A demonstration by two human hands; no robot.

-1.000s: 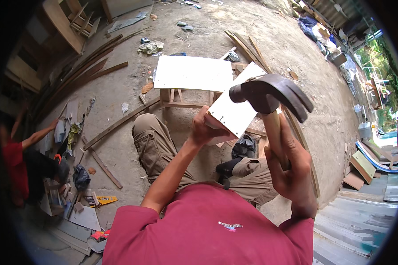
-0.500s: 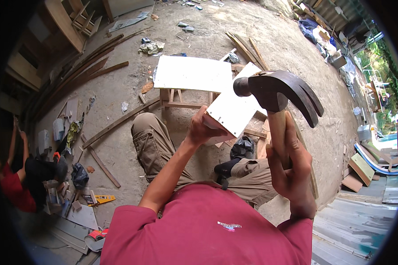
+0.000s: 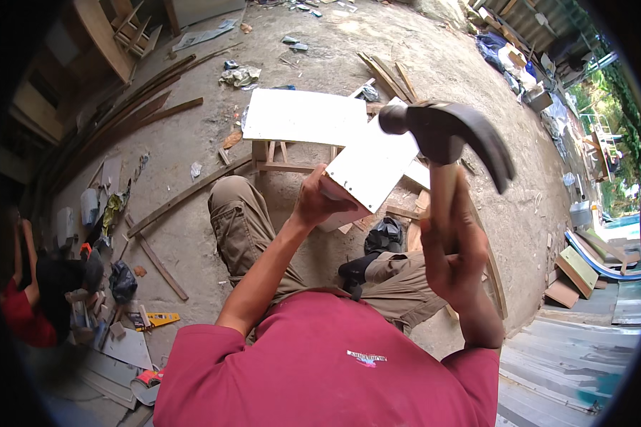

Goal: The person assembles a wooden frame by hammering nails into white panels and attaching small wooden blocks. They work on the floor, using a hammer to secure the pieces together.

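A: Which hand is nearer the box (image 3: pixel 367 171)?

B: The left hand (image 3: pixel 312 198). Its fingers are bent closed around the box's near-left edge, touching it. The box starts at those fingers, its long axis slanting ahead and to the right.

A: And the right hand (image 3: pixel 457 249)?

B: Its fingers are wrapped fully around the wooden handle of a hammer (image 3: pixel 445 153). From them, the box lies ahead and to the left.

A: How does the hammer stand to the box?

B: Handle upright, head just ahead of the right fingers, round face to the left, claw to the right. The face overlaps the box's far part in view; the gap between them I cannot judge. Dark dots mark the box's near edge, right beside the left fingers.

A: Anything beyond?

B: A white panel (image 3: pixel 303 117) ahead of the left fingers, on a wooden frame (image 3: pixel 286 167).
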